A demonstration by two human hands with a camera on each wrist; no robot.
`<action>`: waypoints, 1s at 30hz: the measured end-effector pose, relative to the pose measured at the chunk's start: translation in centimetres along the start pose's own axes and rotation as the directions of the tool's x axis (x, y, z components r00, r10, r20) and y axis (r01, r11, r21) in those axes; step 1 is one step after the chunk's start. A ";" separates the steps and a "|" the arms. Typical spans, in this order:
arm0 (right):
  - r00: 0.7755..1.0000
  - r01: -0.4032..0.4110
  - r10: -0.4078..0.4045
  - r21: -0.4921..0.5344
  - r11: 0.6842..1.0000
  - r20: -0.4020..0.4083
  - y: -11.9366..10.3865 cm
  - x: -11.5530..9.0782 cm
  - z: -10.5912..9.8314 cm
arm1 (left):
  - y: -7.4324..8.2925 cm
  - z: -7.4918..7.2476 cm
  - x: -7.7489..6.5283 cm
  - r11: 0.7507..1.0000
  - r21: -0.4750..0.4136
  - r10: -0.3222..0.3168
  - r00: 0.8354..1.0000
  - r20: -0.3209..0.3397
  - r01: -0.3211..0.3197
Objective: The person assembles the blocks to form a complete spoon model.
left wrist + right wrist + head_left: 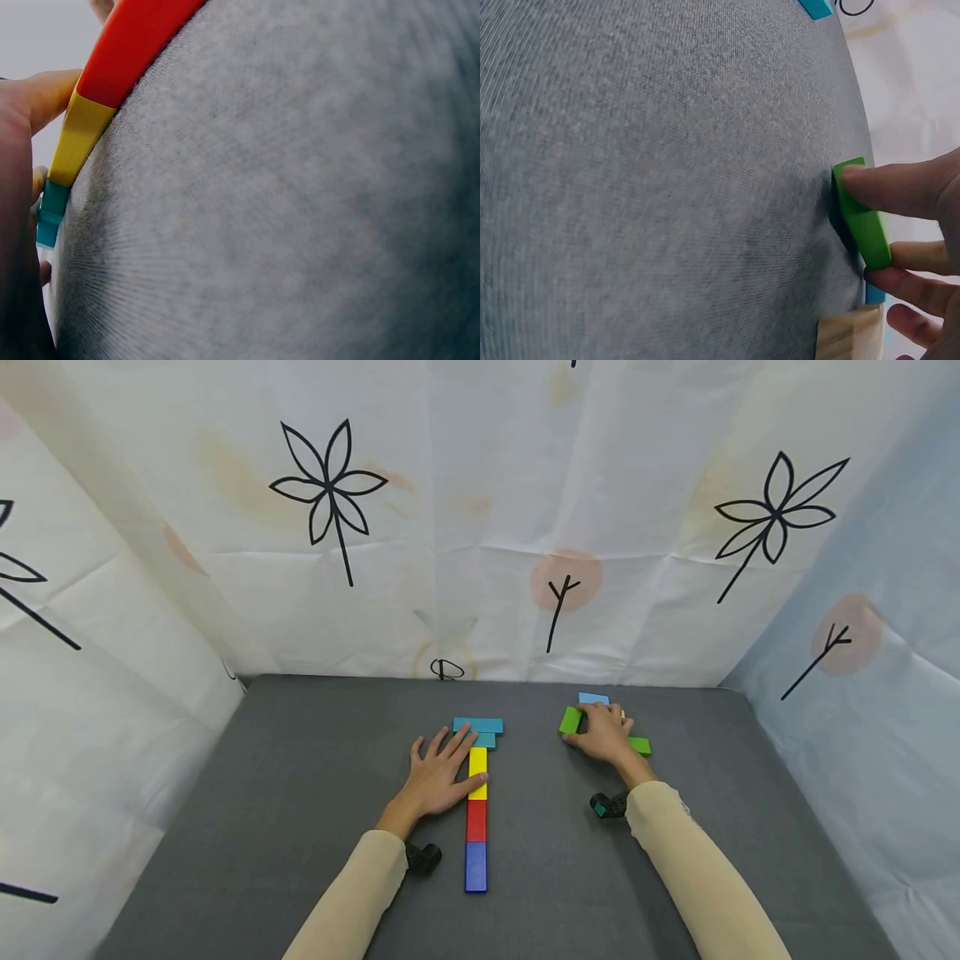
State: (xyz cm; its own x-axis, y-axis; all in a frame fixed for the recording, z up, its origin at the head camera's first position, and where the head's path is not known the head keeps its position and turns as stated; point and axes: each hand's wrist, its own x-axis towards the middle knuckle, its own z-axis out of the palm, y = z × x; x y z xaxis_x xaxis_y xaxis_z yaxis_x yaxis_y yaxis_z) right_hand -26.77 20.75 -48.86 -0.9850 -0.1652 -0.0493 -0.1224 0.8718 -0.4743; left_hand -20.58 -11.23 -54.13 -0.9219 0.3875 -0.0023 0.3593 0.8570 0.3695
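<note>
My left hand (435, 781) lies spread beside a line of blocks, fingertips on the teal blocks (487, 725) and thumb on the yellow block (477, 762). Below the yellow one, a red block (476, 821) and a dark blue block (476, 868) continue the line end to end. In the left wrist view the red block (135, 52) and the yellow block (79, 135) touch. Over to the right, my right hand (600, 732) pinches a green block (571, 720) between thumb and fingers. The right wrist view has this green block (866, 225) tilted above the cloth.
Around the right hand are a light blue block (593, 698), another green block (640, 747) and a wooden block (847, 334), partly hidden. Grey cloth (337, 760) covers the table. Patterned white curtains (480, 527) stand behind it and at both sides.
</note>
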 end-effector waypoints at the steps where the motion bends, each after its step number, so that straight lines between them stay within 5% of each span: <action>1: 1.000 -0.004 0.004 0.017 1.000 -0.006 -0.1 0.1 0.0 | 0.0 0.0 0.0 1.000 0.000 -0.001 1.000 0.001 0.001; 7: 1.000 0.020 -0.016 0.162 0.987 -0.027 -1.6 0.9 0.2 | 0.1 0.0 0.0 1.000 0.000 -0.010 1.000 0.005 0.010; 19: 0.991 0.077 -0.119 0.446 0.892 0.066 -6.9 3.9 2.6 | 0.2 0.1 0.1 1.000 0.003 -0.026 1.000 0.008 0.026; 24: 0.989 0.033 -0.102 0.502 0.864 0.110 -8.9 5.3 4.1 | 0.2 0.1 0.1 1.000 -0.014 -0.024 1.000 0.005 0.024; 30: 0.985 0.003 -0.088 0.490 0.872 0.151 -10.9 6.7 5.6 | 0.1 0.2 0.1 1.000 -0.018 -0.022 1.000 0.007 0.022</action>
State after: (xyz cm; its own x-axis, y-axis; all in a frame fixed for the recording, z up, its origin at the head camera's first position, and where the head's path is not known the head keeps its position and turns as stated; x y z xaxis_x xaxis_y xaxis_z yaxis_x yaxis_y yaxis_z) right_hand -31.34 7.51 -48.97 -0.9409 -0.3086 -0.1393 -0.0500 0.5336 -0.8443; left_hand -20.59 -11.01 -54.24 -0.9286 0.3708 -0.0174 0.3359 0.8593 0.3857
